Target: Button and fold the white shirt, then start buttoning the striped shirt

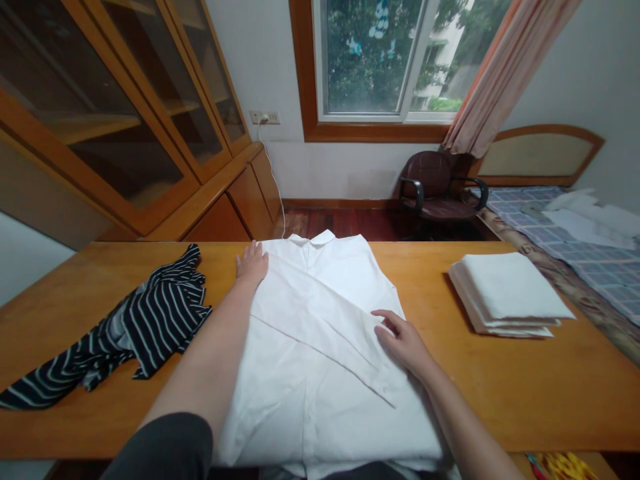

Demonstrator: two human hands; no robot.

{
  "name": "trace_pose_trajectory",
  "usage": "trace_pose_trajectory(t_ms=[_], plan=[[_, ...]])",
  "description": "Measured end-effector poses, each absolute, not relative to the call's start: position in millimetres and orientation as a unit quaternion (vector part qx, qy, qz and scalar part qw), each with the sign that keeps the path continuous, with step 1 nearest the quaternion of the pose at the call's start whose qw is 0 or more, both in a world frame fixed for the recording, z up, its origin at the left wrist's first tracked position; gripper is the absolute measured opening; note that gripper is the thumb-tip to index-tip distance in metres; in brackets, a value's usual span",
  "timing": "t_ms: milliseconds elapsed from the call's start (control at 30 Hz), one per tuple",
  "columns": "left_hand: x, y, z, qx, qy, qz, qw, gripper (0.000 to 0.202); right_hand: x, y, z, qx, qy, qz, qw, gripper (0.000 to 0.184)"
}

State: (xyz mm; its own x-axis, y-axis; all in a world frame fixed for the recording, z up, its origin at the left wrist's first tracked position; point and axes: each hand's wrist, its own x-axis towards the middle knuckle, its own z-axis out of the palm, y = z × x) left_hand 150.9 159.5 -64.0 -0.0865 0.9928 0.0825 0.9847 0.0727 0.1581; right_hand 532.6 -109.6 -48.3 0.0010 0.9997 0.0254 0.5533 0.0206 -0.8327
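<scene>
A white button-up shirt [280,393] lies spread out on the wooden table [500,400], its collar at the far edge and its lower end at the near edge. One sleeve is laid slantwise across the front, from the upper left down to the lower right. My left hand [252,263] rests flat on the shirt's left shoulder, fingers stretched out. Over the right side of the shirt is my right hand [400,337], its fingers slightly bent and apart, at the edge of the laid-over sleeve. Neither hand grips the cloth.
A crumpled black-and-white striped garment [160,313] lies on the table's left. Folded white cloths [510,287] are stacked at the right. Beyond stand a glass-door cabinet [150,113], an office chair [435,187] and a bed [565,220]. Something yellow [565,467] shows at bottom right.
</scene>
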Motion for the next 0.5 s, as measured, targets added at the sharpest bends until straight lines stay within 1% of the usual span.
trace_pose_trajectory(t_ms=[100,167,267,400,500], plan=[[140.7,166.7,-59.3,0.651,0.742,0.157,-0.003,0.051,537.7,-106.8,-42.0,-0.605,-0.618,0.377,0.331,0.037],[132.9,173.2,-56.3,0.638,0.749,0.179,0.001,0.046,539.4,-105.3,-38.8,-0.598,-0.619,0.399,0.317,0.037],[122.6,184.1,-54.0,0.628,0.756,0.184,0.017,0.041,539.4,-103.7,-36.9,-0.592,-0.621,0.413,0.306,0.036],[116.3,196.5,-55.9,0.617,0.763,0.188,0.037,0.045,537.2,-103.3,-38.4,-0.588,-0.615,0.424,0.311,0.038],[115.4,202.8,-58.9,0.608,0.769,0.190,0.054,0.041,536.5,-105.0,-39.3,-0.586,-0.613,0.426,0.317,0.039]])
